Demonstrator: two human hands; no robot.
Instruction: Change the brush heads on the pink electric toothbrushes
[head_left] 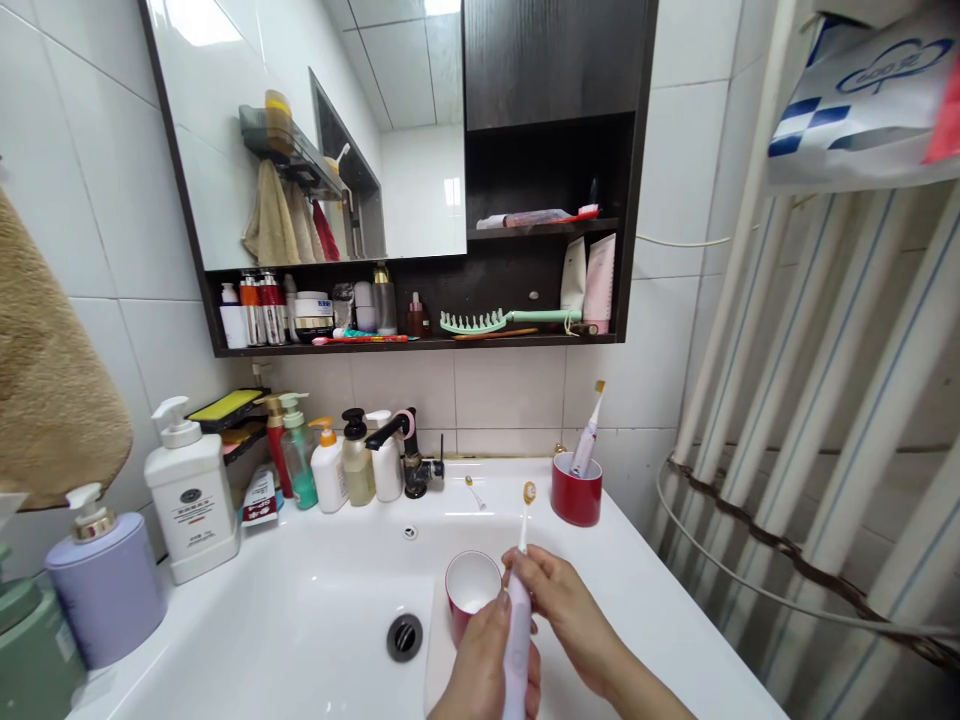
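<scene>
Over the sink's right side, my left hand [484, 660] is wrapped round the pale handle of an electric toothbrush [517, 640], which points up and away. The fingers of my right hand [559, 595] pinch the base of its brush head [529, 492], where handle and head meet. Just left of the hands, a red cup with a white inside [472, 580] stands in the basin, partly hidden by my left hand. A loose brush head [475, 492] lies on the sink's back ledge. Another toothbrush [587, 440] leans in a red cup [577, 495] at the back right.
Behind the basin is a black faucet [412, 460], with several pump bottles [328, 470] to its left. A white bottle [191, 500] and a purple one [109, 590] stand on the left rim. Above hangs a dark mirror cabinet [555, 70]; white pipes [817, 400] line the right.
</scene>
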